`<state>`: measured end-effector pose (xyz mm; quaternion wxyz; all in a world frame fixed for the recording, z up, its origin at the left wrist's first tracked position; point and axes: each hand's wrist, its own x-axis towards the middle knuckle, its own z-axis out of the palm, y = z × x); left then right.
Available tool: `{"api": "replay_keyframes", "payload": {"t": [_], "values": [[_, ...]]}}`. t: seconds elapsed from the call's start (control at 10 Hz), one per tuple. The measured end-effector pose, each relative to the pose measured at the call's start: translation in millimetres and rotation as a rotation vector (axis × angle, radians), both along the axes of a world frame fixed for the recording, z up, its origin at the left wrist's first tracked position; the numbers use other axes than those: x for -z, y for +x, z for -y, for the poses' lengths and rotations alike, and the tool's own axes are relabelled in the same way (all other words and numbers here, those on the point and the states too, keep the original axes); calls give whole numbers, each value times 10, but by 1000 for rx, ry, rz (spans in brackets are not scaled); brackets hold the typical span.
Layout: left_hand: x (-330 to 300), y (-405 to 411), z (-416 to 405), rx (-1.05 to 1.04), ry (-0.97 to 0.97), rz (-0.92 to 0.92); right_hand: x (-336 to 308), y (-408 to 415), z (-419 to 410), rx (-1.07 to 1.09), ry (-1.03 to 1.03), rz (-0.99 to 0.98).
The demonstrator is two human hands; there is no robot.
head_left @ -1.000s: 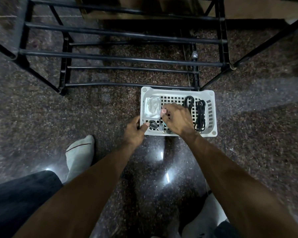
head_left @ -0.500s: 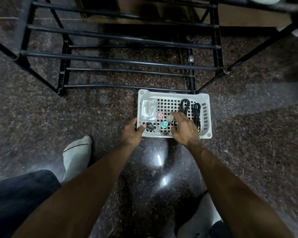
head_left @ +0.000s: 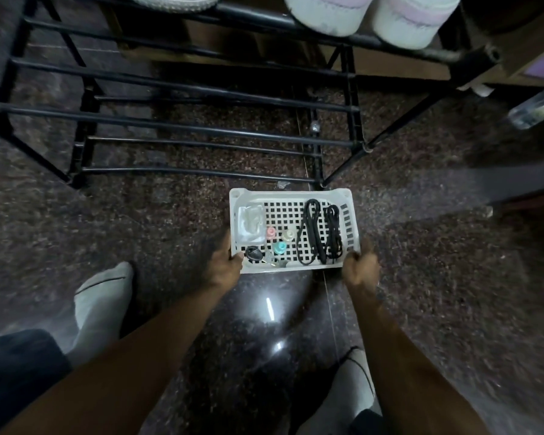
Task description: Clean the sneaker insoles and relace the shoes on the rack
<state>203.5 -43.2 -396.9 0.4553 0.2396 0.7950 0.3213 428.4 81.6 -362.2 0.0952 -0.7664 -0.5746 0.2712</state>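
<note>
Basket (head_left: pixel 292 193), white plastic with a grid floor, sits on dark speckled floor (head_left: pixel 139 221) just in front of a black metal rack (head_left: pixel 182 130). Left hand (head_left: pixel 225 262) grips the basket's near left corner, fingers curled over the rim. Right hand (head_left: pixel 360 266) grips the near right corner the same way. Inside lie 2 black laces (head_left: pixel 319 233), coiled side by side at the right, 3 small bottles (head_left: pixel 279 238) with pink, pale and teal caps near the middle, a clear packet (head_left: pixel 250 222) at the left, and a dark round item (head_left: pixel 253 253) at the near left. On the rack's top rail rest pale sneakers (head_left: pixel 368 14), only their lower parts in view. Socked feet (head_left: pixel 102 296) flank the arms.

The step looks like moving the basket. Lifting both corners evenly and keeping it level should stop the upright bottles tipping and the laces sliding.
</note>
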Motion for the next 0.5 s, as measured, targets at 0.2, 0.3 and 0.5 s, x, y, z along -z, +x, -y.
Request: {"api": "replay_keyframes", "payload": {"t": [0.2, 0.3, 0.5], "values": [[-17, 6, -69, 23, -70, -25, -64, 10, -50, -26, -15, -91], [-148, -80, -51, 28, -118, -28, -144, -19, 15, -105, -14, 54], [-671, -238, 110, 108, -96, -141, -522, -246, 191, -409, -14, 14]]}}
